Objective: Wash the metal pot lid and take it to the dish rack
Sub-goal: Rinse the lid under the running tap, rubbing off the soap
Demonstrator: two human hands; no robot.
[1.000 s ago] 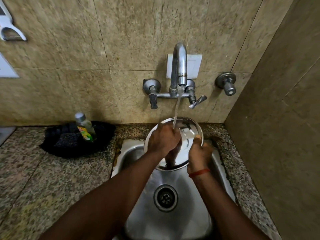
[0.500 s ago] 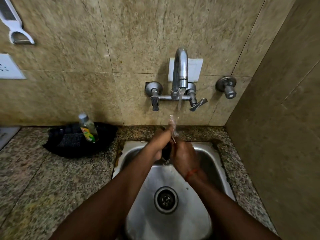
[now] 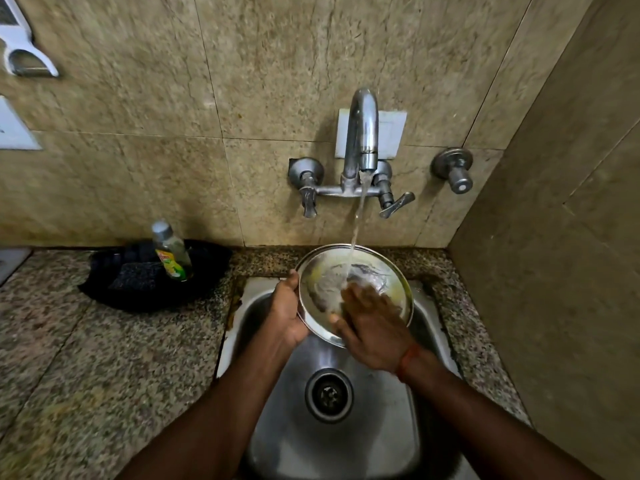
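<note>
The left hand (image 3: 287, 315) grips the left rim of the metal pot lid (image 3: 320, 289) under the tap (image 3: 362, 133); the right hand (image 3: 374, 329) lies flat-fingered on its upturned face.

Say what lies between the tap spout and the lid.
Only a thin stream of water, falling from the spout onto the lid; the head view shows it.

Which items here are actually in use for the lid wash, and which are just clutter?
In use: metal pot lid, left hand gripping its rim, right hand flat on its face, running tap, sink.
Idle: soap bottle, black tray, wall valve.
</note>
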